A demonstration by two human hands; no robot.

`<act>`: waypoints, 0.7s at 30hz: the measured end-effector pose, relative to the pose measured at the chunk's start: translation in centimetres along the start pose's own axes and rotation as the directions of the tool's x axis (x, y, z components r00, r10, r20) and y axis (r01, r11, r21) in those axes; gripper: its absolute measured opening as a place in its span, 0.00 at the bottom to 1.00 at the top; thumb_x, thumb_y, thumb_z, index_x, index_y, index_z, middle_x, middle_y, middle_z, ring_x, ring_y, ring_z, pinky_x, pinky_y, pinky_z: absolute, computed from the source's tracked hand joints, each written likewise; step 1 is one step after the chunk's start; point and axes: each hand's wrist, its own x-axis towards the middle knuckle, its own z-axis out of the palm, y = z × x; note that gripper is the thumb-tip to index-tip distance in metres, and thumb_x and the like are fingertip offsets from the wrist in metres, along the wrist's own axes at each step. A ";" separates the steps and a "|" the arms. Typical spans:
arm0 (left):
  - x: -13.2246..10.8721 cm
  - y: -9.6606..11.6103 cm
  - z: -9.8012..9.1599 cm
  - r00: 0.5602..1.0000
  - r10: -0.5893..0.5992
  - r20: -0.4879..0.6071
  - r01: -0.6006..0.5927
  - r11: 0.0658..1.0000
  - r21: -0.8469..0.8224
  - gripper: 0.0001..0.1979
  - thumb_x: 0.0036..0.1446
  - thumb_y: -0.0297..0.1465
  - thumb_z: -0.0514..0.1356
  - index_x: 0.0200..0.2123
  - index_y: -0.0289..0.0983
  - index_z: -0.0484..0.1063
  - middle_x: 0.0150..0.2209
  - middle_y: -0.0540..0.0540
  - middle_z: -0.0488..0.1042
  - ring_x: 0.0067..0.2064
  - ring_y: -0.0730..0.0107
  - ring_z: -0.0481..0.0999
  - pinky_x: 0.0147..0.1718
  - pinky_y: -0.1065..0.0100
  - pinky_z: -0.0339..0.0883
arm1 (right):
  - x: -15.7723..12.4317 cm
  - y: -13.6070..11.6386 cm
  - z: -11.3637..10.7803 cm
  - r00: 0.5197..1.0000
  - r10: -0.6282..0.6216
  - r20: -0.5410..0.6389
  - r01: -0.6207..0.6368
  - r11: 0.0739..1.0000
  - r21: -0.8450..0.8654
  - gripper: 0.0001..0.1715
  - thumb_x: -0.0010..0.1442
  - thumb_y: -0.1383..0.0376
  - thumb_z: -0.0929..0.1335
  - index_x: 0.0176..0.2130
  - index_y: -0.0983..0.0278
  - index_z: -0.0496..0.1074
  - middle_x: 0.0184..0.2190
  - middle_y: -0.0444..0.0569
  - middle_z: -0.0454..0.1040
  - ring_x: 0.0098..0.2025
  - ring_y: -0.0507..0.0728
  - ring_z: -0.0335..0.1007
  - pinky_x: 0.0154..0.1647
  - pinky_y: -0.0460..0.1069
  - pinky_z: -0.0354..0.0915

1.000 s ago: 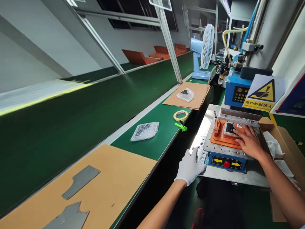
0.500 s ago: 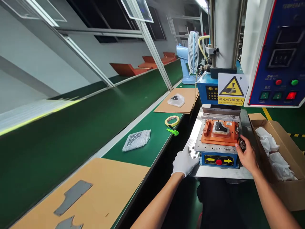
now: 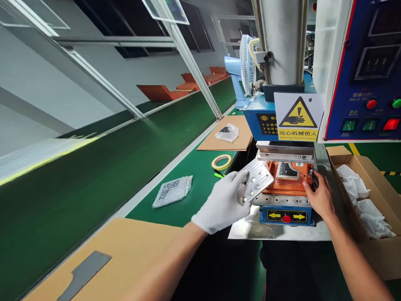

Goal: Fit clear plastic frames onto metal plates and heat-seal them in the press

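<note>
In my gloved left hand (image 3: 224,205) is a shiny metal plate with holes (image 3: 257,180), tilted and raised beside the press. The glove's fingers and thumb pinch its left end. My bare right hand (image 3: 322,194) grips the right side of an orange fixture (image 3: 269,188), thumb on its front corner and fingers near the small metal clamp (image 3: 310,170). Seated in the fixture is a clear-edged part with a black patterned face (image 3: 287,171). The fixture rests on the drilled metal bed (image 3: 282,200) of the press, under the horizontal metal press head (image 3: 285,152).
A red button (image 3: 286,218) is on the blue press base. To the right stands a carton (image 3: 382,175) of white-wrapped parts. Leftward on the green bench are yellow tape (image 3: 222,162), a bubble-wrapped piece (image 3: 173,191) and cardboard with a grey plate (image 3: 86,271). A fan (image 3: 247,62) stands behind.
My left hand has lifted the metal plate from beside the press bed, up and toward the fixture's left side. My right hand has stayed by the fixture, its fingers shifting. The view moved slightly.
</note>
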 end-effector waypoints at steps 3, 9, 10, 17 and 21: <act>5.2 0.6 0.5 0.975 0.198 0.101 -0.204 0.978 0.051 0.34 0.45 0.34 0.65 0.59 0.36 0.69 0.44 0.39 0.74 0.44 0.49 0.77 0.43 0.55 0.72 | 0.1 0.2 0.1 0.996 0.071 0.046 -0.071 0.997 -0.005 0.33 0.66 0.50 0.72 0.63 0.64 0.73 0.58 0.61 0.79 0.60 0.71 0.77 0.63 0.67 0.73; 10.2 0.6 2.8 0.888 0.303 0.347 -0.338 0.940 0.044 0.16 0.44 0.34 0.63 0.39 0.39 0.71 0.36 0.43 0.76 0.37 0.55 0.76 0.38 0.60 0.67 | -0.9 0.6 0.8 0.993 0.107 0.042 -0.108 0.994 0.029 0.34 0.66 0.51 0.72 0.65 0.62 0.71 0.61 0.59 0.80 0.62 0.70 0.78 0.65 0.67 0.71; 10.7 0.6 3.2 0.874 0.281 0.396 -0.325 0.944 0.048 0.14 0.44 0.34 0.63 0.37 0.39 0.70 0.35 0.44 0.76 0.34 0.58 0.74 0.34 0.61 0.65 | -1.1 0.6 0.9 0.994 0.107 0.038 -0.108 0.994 0.033 0.34 0.67 0.52 0.72 0.66 0.62 0.71 0.61 0.60 0.79 0.62 0.70 0.77 0.65 0.67 0.71; 14.0 2.2 4.6 0.820 0.249 0.515 -0.354 0.928 0.116 0.12 0.40 0.36 0.64 0.30 0.39 0.71 0.26 0.47 0.70 0.26 0.65 0.62 0.26 0.61 0.55 | -1.4 -0.3 0.9 0.987 0.151 0.061 -0.153 0.987 0.037 0.33 0.67 0.55 0.73 0.66 0.61 0.71 0.63 0.59 0.78 0.62 0.70 0.77 0.65 0.68 0.71; 15.3 3.3 4.5 0.800 0.247 0.546 -0.358 0.928 0.104 0.12 0.39 0.38 0.64 0.28 0.39 0.71 0.24 0.47 0.69 0.25 0.67 0.60 0.26 0.61 0.54 | -1.2 -1.1 0.6 0.987 0.143 0.080 -0.147 0.988 0.043 0.29 0.67 0.59 0.73 0.64 0.60 0.72 0.61 0.58 0.79 0.59 0.69 0.79 0.62 0.66 0.73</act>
